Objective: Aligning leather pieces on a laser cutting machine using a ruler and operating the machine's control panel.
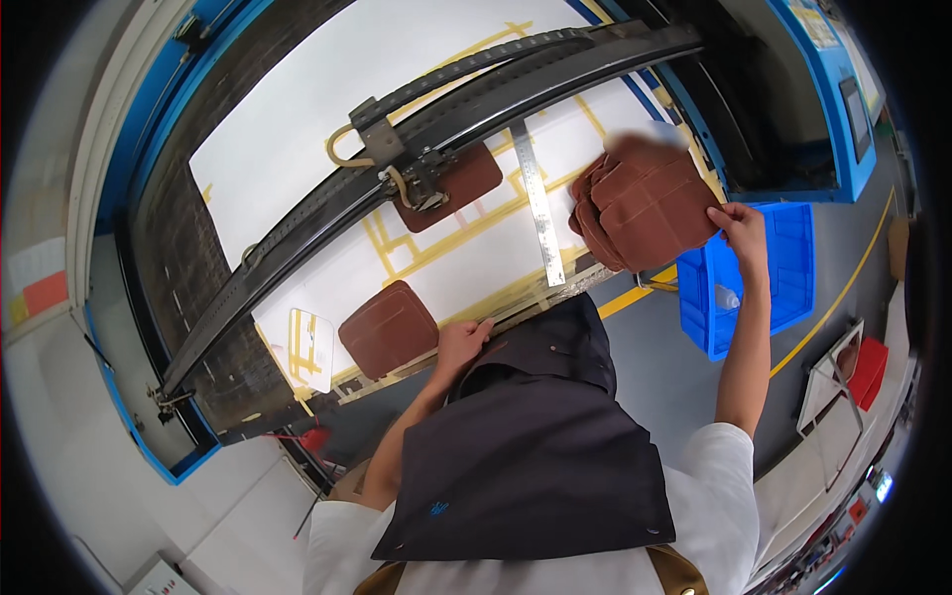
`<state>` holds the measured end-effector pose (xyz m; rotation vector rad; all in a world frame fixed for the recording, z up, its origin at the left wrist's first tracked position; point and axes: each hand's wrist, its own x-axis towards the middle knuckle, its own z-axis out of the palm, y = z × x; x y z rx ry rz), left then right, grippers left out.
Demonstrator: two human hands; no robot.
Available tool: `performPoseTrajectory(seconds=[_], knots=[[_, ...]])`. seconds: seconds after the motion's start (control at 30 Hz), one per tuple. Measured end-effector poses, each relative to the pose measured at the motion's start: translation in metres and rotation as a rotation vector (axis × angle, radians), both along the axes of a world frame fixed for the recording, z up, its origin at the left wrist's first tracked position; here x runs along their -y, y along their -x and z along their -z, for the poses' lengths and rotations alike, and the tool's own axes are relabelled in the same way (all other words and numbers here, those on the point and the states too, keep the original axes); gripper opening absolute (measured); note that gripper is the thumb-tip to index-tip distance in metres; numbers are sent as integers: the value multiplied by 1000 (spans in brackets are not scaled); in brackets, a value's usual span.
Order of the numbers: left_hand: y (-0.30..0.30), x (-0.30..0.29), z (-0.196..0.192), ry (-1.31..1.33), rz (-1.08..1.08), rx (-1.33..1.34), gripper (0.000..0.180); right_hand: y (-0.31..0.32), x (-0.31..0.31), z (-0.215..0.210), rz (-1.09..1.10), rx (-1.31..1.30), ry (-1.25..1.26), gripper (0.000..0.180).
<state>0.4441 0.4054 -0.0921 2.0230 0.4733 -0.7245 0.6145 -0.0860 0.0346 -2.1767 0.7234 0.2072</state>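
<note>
At the right end of the table, a stack of brown leather pieces [650, 213] lies partly fanned out. My right hand [742, 233] pinches the near right corner of that stack between thumb and fingers. My left hand [464, 347] rests at the table's front edge [535, 307] with its fingers curled over it; part of them is hidden. Just left of that hand sits a single rounded brown leather piece [389, 329]. Another brown leather piece [458, 188] lies farther back, partly beneath the machine head [421, 174].
A black gantry beam [307, 213] crosses the table diagonally. A steel ruler [536, 203] lies on the white, yellow-taped surface. Left of the near leather piece is a small taped white card [310, 349]. A blue plastic crate [699, 312] stands beside the table at right.
</note>
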Motion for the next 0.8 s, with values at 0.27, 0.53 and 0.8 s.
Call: performPoseTrajectory(seconds=[0.27,0.53,0.8], knots=[[1,-3,3,22,-2,36,51,26,-87,-98,-412,409,474,15],[-25,17,-65,337,-60,169,67,52,-160,-151,-1036,610,190,16],[-43,-5,-68,920,-90,147,41,49,-199,-84,-1028,593,-347,13]])
